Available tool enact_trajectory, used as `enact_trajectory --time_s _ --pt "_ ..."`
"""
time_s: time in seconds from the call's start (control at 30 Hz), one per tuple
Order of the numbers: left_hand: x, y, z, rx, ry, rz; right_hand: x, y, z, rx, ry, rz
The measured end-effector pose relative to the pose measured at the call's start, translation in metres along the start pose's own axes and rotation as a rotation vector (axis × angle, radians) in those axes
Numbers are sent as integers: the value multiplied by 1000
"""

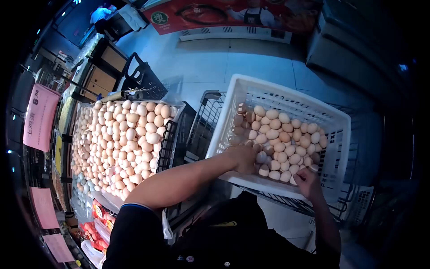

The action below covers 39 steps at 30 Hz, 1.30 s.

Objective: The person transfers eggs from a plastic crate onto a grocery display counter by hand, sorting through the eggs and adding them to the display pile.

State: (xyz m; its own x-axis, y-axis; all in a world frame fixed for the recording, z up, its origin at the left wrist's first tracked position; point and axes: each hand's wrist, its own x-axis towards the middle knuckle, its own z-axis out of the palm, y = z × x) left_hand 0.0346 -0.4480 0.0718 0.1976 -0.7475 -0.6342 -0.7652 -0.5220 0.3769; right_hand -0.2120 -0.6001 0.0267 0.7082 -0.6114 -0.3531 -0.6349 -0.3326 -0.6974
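Note:
A white plastic basket (pixel 286 89) holds many brown and cream eggs (pixel 281 147) in front of me. My left hand (pixel 242 158) reaches into its near left part, with the back of the hand toward the camera. Eggs lie right beside that hand, and its fingertips are hidden. At the basket's near right side is my right hand (pixel 308 183), its fingers curled over the eggs by the wall. Whether an egg is inside those fingers does not show.
On the left stands a display bin heaped with eggs (pixel 130 134), a black wire rack (pixel 168 145) along its side. The basket sits on a metal cart (pixel 204 116). Pink price signs (pixel 41 117) hang at far left. A person (pixel 102 17) stands in the back.

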Motion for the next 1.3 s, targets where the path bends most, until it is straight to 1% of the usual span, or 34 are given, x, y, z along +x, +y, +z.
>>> enact_trajectory --time_s 0.03,0.07,0.13,0.2,0.23,0.27,0.33,0.37,0.47,0.57,0.67,0.77,0.87,0.97,1.03,1.07,1.17,1.2,1.27,1.3 --pt "18 0 11 -9 -51 -57 1 11 -6 -24 5 28" --pt "37 -5 24 90 -124 -105 3 19 -12 17 -26 60" --pt "68 -41 66 163 -173 -95 7 32 -26 100 -76 131" --pt "79 -66 89 202 -203 -175 7 22 -39 -55 -61 51" --pt "76 -67 87 218 -219 -219 9 17 -44 -133 -59 10" --pt "73 -65 86 218 -224 -236 18 22 -43 -219 -156 -64" --pt "59 -45 58 220 -218 -272 28 8 -36 -394 -177 -220" --pt "62 -47 59 244 -228 -264 33 1 -31 -482 -184 -297" --pt "66 -49 71 330 -245 -271 63 1 -2 -507 -364 -594" --pt "64 -47 71 308 -218 -253 81 -5 25 -794 -507 -743" --pt "66 -49 62 192 -290 -244 91 -16 37 -921 -634 -795" --pt "61 -40 45 167 -348 -244 92 -8 41 -977 -622 -957" --pt "75 -60 55 85 -520 -154 98 -14 38 -1058 -736 -990" --pt "67 -40 28 -33 -601 -248 102 -19 43 -1125 -776 -974" --pt "77 -42 22 -199 -625 -266 107 -22 44 -1129 -828 -976" --pt "81 -45 21 -280 -636 -275 109 -23 45 -1130 -852 -977" --pt "98 -69 39 -540 -411 -146 117 -12 46 -1054 -918 -1043" --pt "86 -51 16 -612 -385 -151 121 -9 47 -1024 -931 -1056" --pt "97 -55 17 -507 -437 -195 126 -5 47 -964 -959 -1085" --pt "100 -55 15 -453 -463 -216 125 -9 45 -953 -962 -1061"
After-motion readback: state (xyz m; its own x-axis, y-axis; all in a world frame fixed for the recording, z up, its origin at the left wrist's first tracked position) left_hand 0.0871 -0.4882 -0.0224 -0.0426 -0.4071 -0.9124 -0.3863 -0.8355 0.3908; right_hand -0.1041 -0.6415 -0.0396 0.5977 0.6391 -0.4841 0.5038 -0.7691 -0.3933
